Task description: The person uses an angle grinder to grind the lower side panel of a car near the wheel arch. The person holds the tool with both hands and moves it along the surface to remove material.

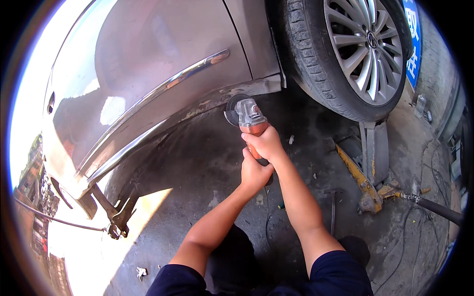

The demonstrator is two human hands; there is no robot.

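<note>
Both my hands are wrapped around an angle grinder [252, 114] with an orange body and a grey metal head. My right hand [267, 142] grips it close behind the head, while my left hand [255, 170] holds it lower down, nearer the rear end. The dark disc [232, 112] and its guard sit at the lower edge of the car's sill [247, 90], where the paint looks scraped. Whether the disc touches the metal, I cannot tell. A power cord [267, 224] trails on the floor below my hands.
The brownish car [163, 54] stands raised, with its wheel [348, 54] at the upper right. A yellow and grey floor jack [363, 180] stands under that wheel. Another jack [118, 217] supports the left end. A T-shaped metal tool [333, 209] and cables [417, 237] lie on the floor.
</note>
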